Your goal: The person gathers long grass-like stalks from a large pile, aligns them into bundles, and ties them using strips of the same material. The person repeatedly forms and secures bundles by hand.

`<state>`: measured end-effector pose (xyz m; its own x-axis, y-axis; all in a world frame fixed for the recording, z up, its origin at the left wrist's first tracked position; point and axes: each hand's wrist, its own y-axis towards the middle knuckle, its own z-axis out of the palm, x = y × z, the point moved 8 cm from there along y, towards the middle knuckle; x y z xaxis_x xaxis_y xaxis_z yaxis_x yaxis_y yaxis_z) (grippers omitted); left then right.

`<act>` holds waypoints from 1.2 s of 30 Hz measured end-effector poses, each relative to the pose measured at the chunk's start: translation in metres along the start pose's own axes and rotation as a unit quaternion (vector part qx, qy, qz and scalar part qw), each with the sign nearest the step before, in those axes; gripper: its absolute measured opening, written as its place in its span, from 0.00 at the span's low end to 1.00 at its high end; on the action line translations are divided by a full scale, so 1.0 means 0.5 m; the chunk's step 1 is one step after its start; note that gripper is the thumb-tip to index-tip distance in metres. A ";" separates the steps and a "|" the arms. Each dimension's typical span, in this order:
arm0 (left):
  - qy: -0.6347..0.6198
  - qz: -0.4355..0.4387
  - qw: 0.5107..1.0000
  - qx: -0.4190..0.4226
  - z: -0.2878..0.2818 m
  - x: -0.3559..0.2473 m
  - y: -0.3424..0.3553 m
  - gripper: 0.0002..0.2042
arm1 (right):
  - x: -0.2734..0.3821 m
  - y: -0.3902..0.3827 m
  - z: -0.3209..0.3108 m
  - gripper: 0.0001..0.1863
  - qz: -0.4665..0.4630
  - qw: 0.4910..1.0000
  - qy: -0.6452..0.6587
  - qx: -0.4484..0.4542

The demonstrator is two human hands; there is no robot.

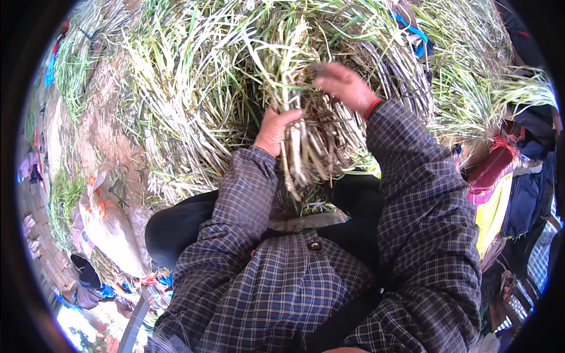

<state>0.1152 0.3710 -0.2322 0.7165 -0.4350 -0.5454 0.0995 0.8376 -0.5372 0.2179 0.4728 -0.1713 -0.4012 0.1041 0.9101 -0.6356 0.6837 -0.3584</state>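
My left hand (274, 128) is wrapped round a bundle of pale, jointed stalks (297, 150) with green leafy tops, held upright over my crossed legs. My right hand (344, 88) is at the bundle’s right side, higher up, fingers loosely stretched toward the leaves and slightly blurred; I see nothing gripped in it. A large heap of similar grassy stalks (188, 106) lies behind and around the bundle. Below my hands, a long pale flat object (306, 222) lies across my lap, partly hidden.
A white tied sack (115, 229) rests at the left on dirt ground (106, 141). More green bundles (471, 76) lie at the upper right. Red, yellow and dark bags or cloths (493, 209) are piled at my right, and bricks (38, 220) show at the far left.
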 end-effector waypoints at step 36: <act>0.152 0.010 0.985 -0.081 -0.084 -0.035 -0.037 0.32 | -0.379 0.087 0.257 0.22 0.247 0.752 0.559 -0.248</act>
<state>0.0720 0.3492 -0.2397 0.4755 -0.5185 -0.7107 -0.0416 0.7937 -0.6069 0.1816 0.3899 -0.3860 0.4737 0.7865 0.3963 -0.1569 0.5181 -0.8408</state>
